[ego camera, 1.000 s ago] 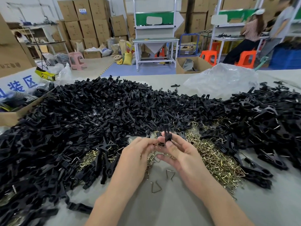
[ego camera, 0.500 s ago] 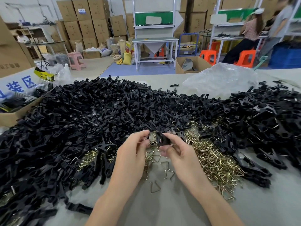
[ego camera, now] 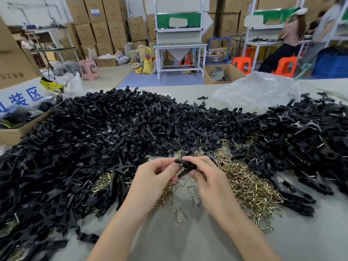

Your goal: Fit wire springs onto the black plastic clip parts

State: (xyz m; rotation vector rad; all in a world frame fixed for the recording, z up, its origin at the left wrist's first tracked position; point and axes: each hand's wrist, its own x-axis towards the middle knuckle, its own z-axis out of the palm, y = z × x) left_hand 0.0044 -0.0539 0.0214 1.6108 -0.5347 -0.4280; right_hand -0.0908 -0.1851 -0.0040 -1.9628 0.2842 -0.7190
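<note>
A black plastic clip part (ego camera: 185,167) is held just above the table between both hands. My right hand (ego camera: 204,175) pinches its right end with thumb and forefinger. My left hand (ego camera: 156,176) pinches a wire spring (ego camera: 178,171) against the clip's left side. A big heap of black clip parts (ego camera: 105,132) spreads across the table behind and to the left. Brass-coloured wire springs (ego camera: 244,183) lie in a pile to the right of my hands, and a few loose springs (ego camera: 179,215) lie on the grey table below them.
More black clips (ego camera: 310,140) pile up at the right. A crumpled clear plastic bag (ego camera: 258,91) lies at the far edge. A cardboard box (ego camera: 11,132) stands at the left. Behind are workbenches, stacked cartons and seated people.
The clip part has been turned from upright to lying across between my hands. My left hand has brought a wire spring against it. Both hands have drawn slightly closer together.
</note>
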